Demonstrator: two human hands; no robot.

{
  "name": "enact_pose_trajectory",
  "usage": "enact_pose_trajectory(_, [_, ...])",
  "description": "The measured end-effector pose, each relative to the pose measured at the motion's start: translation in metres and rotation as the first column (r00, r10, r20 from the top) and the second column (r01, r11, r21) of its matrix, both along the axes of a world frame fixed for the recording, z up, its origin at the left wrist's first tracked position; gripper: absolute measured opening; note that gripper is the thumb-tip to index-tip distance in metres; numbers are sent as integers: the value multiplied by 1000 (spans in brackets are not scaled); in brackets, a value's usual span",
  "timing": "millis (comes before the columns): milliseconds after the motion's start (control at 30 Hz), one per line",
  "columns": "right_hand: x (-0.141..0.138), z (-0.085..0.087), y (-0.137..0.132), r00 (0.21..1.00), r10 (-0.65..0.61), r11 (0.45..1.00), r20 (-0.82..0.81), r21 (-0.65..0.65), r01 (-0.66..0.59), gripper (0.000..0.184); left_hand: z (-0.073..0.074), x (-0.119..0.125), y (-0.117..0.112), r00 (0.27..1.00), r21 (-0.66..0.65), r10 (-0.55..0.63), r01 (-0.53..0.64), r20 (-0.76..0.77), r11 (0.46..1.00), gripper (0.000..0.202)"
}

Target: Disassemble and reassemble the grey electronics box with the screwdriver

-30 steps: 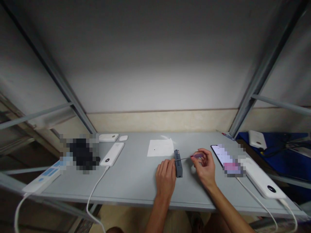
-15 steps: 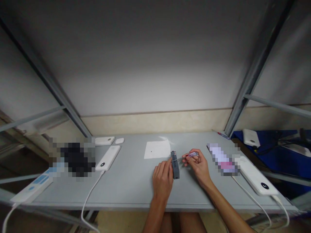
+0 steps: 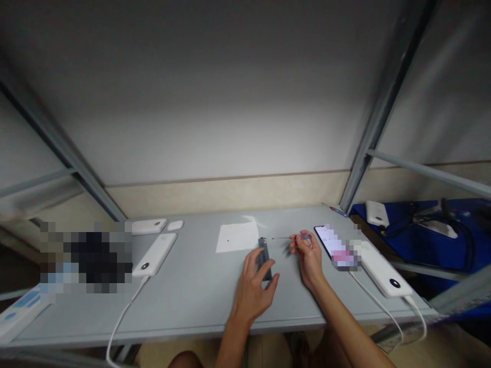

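A dark grey slotted rectangular block (image 3: 264,255) lies on the grey table, narrow and lengthwise. My left hand (image 3: 253,286) is over its near left part with fingers spread and thumb held apart; the fingertips are at the block and hide some of it. Whether they press on it I cannot make out. In my right hand (image 3: 310,258) is a slim screwdriver (image 3: 282,238), held by its translucent handle, its thin shaft pointing left. The screwdriver's tip is clear of the block, a little to its right. Behind the block lies a white sheet (image 3: 238,236) with a small dark speck.
White power banks (image 3: 156,254) and a small white case (image 3: 176,225) occupy the left side. A phone (image 3: 333,245) and a cabled power bank (image 3: 383,271) lie right. Another slim tool (image 3: 337,210) rests near the back right post. A power strip (image 3: 23,312) lies far left.
The screwdriver tip has come away from the block. My left hand has loosened and spread its fingers, and the block now lies flatter. The whole view has shifted, moving the scene left.
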State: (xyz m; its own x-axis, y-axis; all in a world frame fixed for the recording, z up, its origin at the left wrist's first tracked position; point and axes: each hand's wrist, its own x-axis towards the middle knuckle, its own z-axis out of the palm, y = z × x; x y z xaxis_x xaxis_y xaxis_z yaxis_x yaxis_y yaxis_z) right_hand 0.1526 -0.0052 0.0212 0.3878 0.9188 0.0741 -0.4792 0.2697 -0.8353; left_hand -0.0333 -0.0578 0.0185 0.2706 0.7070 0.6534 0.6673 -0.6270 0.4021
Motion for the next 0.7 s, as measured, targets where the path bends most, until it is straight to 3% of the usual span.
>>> enact_pose_trajectory(200, [1, -3, 3, 999, -7, 1000, -43, -5, 7, 49, -6, -1, 5, 981, -65, 74, -63, 182, 996, 17])
enact_pose_trajectory(333, [3, -7, 5, 999, -32, 999, -43, -7, 31, 47, -7, -3, 6, 951, -180, 83, -30, 297, 983, 25])
enact_pose_trajectory(700, [4, -11, 7, 998, -58, 998, -3, -9, 58, 46, -6, -4, 5, 993, -143, 70, -56, 94, 988, 27])
